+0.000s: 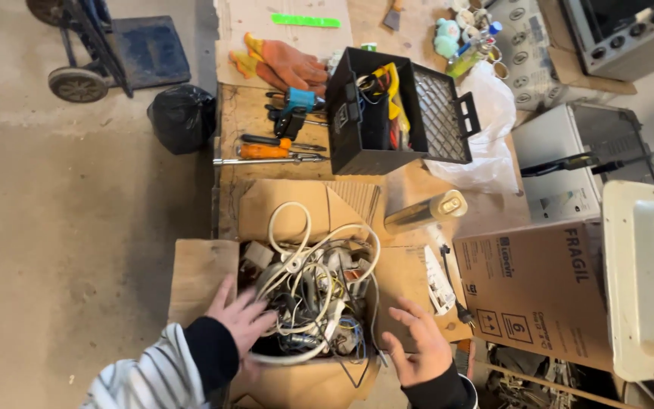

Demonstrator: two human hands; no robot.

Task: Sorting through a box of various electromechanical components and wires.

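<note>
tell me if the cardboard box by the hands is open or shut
Open: the cardboard box has its flaps folded outward, and the tangle of cables inside shows from above, with the left hand on them.

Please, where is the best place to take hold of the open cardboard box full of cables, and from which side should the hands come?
Probably by the two side walls of the cardboard box, low down, one hand per side. The left hand already rests at the left edge and the right hand at the right flap. The flaps are loose and bent, so a grip there looks weak. The tangled white cables fill the top.
</note>
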